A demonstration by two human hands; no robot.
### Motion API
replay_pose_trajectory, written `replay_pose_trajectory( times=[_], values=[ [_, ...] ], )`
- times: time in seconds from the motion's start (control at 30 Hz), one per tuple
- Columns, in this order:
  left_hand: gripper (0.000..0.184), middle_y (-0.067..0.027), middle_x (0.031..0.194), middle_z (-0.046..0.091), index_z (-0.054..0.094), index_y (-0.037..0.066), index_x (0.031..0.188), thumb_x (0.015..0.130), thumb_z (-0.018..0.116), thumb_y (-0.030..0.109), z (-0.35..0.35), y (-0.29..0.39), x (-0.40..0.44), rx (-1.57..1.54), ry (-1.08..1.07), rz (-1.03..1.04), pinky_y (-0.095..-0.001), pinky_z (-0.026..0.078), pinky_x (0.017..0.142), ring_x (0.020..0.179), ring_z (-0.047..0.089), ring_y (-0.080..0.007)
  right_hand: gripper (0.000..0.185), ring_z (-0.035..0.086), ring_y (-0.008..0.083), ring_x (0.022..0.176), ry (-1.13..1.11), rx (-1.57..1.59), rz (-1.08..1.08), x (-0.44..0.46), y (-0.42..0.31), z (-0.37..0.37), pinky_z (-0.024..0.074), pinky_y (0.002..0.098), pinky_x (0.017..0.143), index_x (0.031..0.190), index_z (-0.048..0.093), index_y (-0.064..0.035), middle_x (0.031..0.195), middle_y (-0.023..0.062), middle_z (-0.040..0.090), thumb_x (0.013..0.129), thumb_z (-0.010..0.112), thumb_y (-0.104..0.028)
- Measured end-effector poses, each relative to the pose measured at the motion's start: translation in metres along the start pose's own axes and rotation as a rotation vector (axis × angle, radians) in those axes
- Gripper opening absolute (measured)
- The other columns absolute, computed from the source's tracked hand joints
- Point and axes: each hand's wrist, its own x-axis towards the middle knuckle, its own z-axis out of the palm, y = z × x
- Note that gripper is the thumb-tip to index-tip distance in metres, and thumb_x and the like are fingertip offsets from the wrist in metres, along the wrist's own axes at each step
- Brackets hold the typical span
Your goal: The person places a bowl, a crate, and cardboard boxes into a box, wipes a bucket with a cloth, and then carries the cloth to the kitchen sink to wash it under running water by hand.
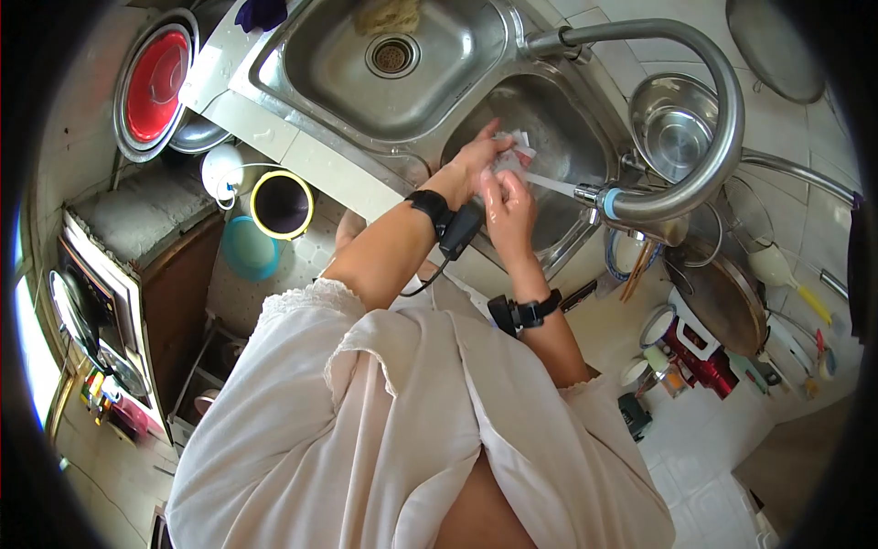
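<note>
Over the right basin (572, 114) my two hands meet under running water. My left hand (476, 157) reaches in from the left, a couple of fingers stretched out and the others around a wet, crumpled whitish piece with a red patch (519, 154), perhaps thin plastic. Curled fingers of my right hand (508, 203) press against its near side; they are wet and shiny. Water and fingers hide part of the piece. A stream runs leftward from the faucet spout (590, 193) onto my hands. Each wrist wears a black strap with a small device.
The left basin (315, 55) holds a yellowish sponge-like piece (389, 16) near its drain. The curved faucet pipe (727, 101) arches right of my hands. A steel pot (674, 128) stands behind it. Below left are a yellow-rimmed bucket (282, 205) and a turquoise basin (250, 248).
</note>
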Motion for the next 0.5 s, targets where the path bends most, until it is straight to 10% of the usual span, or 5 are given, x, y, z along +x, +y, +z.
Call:
replay_pose_trajectory(
  times=[0.13,0.23,0.33,0.5],
  values=[
    [0.033,-0.0134,0.104,0.069,0.059,0.014,0.134,0.102,0.053,0.019,-0.031,-0.008,0.035,0.424,-0.161,0.063,-0.0395,0.057,0.076,0.095,0.069,-0.0283,0.04,0.066,0.0381,0.069,0.069,0.07,-0.055,-0.006,-0.019,-0.002,0.0476,0.0444,0.06,0.079,0.065,-0.0032,0.072,0.019,0.066,0.099,0.061,-0.037],
    [0.024,-0.0086,0.095,0.067,0.064,0.005,0.114,0.105,0.045,0.015,-0.041,-0.018,0.041,1.053,-0.27,0.498,-0.033,0.05,0.071,0.08,0.06,-0.0179,0.037,0.064,0.0393,0.064,0.207,-0.141,-0.141,0.009,0.002,0.01,0.0471,0.0461,0.058,0.077,0.067,-0.0049,0.072,0.0203,0.066,0.098,0.062,-0.035],
    [0.023,-0.0072,0.078,0.061,0.062,0.006,0.088,0.098,0.046,0.018,-0.008,-0.008,-0.006,0.138,0.0,0.006,-0.0405,0.05,0.068,0.072,0.059,-0.023,0.037,0.063,0.0426,0.064,0.263,-0.158,-0.204,0.023,0.005,0.014,0.0476,0.0494,0.058,0.076,0.069,-0.0049,0.071,0.0217,0.066,0.098,0.061,-0.033],
    [0.023,-0.0071,0.076,0.06,0.061,0.007,0.087,0.097,0.045,0.02,-0.005,-0.021,-0.007,0.192,0.212,0.047,-0.0391,0.047,0.056,0.069,0.06,-0.0236,0.037,0.063,0.0432,0.065,0.21,-0.132,-0.091,0.068,0.067,-0.004,0.0493,0.0496,0.062,0.076,0.069,-0.0037,0.072,0.0234,0.065,0.098,0.058,-0.031]
  ],
)
